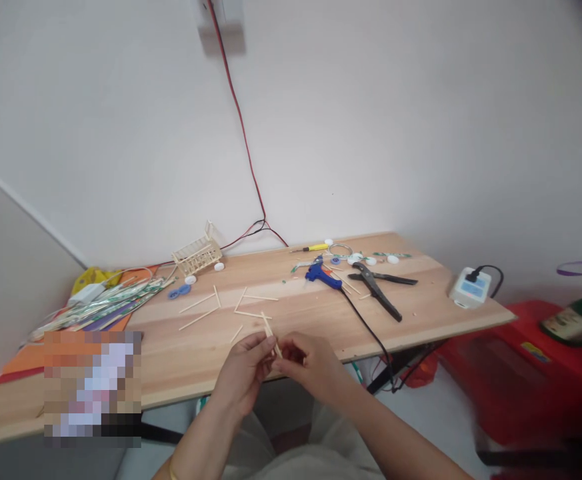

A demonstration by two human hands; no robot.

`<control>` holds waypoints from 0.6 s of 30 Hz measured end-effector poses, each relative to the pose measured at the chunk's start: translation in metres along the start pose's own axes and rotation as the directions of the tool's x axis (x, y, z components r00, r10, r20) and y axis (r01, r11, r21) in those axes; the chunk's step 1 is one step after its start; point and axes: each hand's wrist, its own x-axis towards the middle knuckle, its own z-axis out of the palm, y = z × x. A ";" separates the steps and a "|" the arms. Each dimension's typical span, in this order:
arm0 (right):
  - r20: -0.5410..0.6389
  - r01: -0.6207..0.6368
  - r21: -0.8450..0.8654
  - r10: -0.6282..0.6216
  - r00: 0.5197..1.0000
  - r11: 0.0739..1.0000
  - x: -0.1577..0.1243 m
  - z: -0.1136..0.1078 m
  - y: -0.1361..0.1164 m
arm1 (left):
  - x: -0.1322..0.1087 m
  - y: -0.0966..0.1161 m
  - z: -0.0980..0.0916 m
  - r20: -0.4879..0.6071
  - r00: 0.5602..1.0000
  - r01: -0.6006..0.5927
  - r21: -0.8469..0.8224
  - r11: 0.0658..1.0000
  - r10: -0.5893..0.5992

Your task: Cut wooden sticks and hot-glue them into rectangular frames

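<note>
Both my hands meet at the near edge of a wooden table [295, 300]. My left hand [243, 373] pinches a thin wooden stick [269, 331] between thumb and fingers. My right hand [311, 363] is closed on the same stick's lower end, fingers curled. Several more loose sticks [205, 310] lie on the table just beyond my hands.
A blue glue gun [323, 275] with a black cord, black shears [378, 290], bottle caps and a small stick cage [197, 253] sit farther back. Coloured paper and strips [105, 303] lie at the left. A white power box [469, 288] is at the right edge, red bins [521, 373] beyond.
</note>
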 end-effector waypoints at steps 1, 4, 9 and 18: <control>0.001 -0.001 0.010 0.001 1.000 1.000 0.000 -0.002 -0.001 | 0.001 0.001 0.000 0.016 1.000 0.005 -0.020 1.000 -0.005; 0.008 0.065 -0.042 -0.065 0.998 0.997 0.001 -0.011 -0.005 | 0.001 0.005 -0.002 0.041 0.999 0.032 -0.030 0.999 -0.031; 0.097 0.186 -0.133 -0.174 0.980 0.974 0.002 -0.018 -0.010 | 0.000 0.006 -0.003 0.046 0.999 0.024 -0.022 0.999 -0.023; 0.097 0.240 -0.075 -0.233 0.968 0.968 0.011 -0.015 -0.003 | -0.008 0.007 -0.004 0.110 0.993 0.040 0.058 0.998 -0.046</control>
